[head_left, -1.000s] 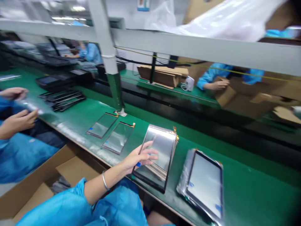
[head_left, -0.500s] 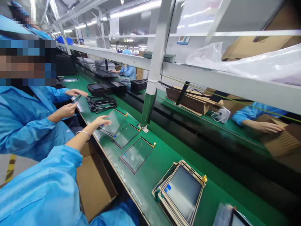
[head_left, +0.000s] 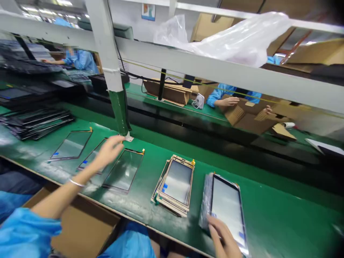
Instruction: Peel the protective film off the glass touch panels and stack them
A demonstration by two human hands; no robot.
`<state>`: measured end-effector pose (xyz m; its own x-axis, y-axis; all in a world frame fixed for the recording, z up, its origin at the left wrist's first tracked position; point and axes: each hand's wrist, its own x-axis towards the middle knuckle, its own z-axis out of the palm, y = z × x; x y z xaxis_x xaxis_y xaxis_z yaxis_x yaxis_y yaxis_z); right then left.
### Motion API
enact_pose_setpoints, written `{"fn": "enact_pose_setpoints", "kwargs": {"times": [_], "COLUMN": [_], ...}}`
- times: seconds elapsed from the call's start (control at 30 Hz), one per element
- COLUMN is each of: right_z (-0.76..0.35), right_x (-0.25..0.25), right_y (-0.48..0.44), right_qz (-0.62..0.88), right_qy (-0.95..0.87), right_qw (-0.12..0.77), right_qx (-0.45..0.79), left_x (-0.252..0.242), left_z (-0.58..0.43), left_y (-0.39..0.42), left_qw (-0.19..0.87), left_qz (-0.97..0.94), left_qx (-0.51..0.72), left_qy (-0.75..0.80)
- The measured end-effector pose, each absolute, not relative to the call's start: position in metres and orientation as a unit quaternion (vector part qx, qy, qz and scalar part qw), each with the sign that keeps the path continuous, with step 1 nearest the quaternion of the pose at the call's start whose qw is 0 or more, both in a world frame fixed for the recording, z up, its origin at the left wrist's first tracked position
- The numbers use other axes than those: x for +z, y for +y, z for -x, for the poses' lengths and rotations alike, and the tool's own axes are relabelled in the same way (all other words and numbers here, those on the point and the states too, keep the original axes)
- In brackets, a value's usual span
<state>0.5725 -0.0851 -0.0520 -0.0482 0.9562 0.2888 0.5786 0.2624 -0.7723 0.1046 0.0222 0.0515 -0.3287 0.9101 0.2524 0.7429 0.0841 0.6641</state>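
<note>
My left hand (head_left: pixel 109 154), a bracelet on its wrist, is open over the middle glass touch panel (head_left: pixel 92 157), with its fingers stretched toward the post's foot. It covers part of that panel. More thin dark-framed panels lie on both sides, a left panel (head_left: pixel 72 145) and a right panel (head_left: pixel 125 170), each with a small yellow tab. At the lower right, my right hand (head_left: pixel 224 238) touches the near left edge of a stack of screens (head_left: pixel 227 206) with clear plastic along its side. Its fingers are apart and part of the hand is cut off by the frame.
A stack of pale-framed screens (head_left: pixel 177 182) lies on the green bench between my hands. Black frames (head_left: pixel 37 122) are piled at left. A post (head_left: pixel 113 82) rises behind the panels. An open cardboard box (head_left: pixel 83 229) sits below the edge. A co-worker (head_left: pixel 233 98) handles cardboard opposite.
The view has swung right. My left hand has let go of the farthest-left glass panel, which now lies flat, and has come back over the middle one. My right hand has come into view.
</note>
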Motion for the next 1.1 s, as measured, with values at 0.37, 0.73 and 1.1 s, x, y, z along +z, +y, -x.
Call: {"fn": "enact_pose_setpoints", "kwargs": {"times": [0.37, 0.73, 1.1], "right_z": [-0.498, -0.47, -0.573], "right_x": [-0.066, -0.015, 0.023], "right_y": [-0.015, -0.039, -0.032], "right_qz": [0.593, 0.452, 0.421], "right_qy": [-0.683, -0.413, -0.357], "right_qw": [0.318, 0.511, 0.442], "right_qx": [0.283, 0.603, 0.707], "left_x": [-0.037, -0.024, 0.033], "left_z": [-0.307, -0.306, -0.315], "left_y": [-0.007, -0.012, -0.063], "left_qw": [0.368, 0.4, 0.804], "left_qz": [-0.627, -0.574, -0.369], "left_qx": [0.336, 0.41, 0.285], "left_qy": [0.6, 0.586, 0.371]}}
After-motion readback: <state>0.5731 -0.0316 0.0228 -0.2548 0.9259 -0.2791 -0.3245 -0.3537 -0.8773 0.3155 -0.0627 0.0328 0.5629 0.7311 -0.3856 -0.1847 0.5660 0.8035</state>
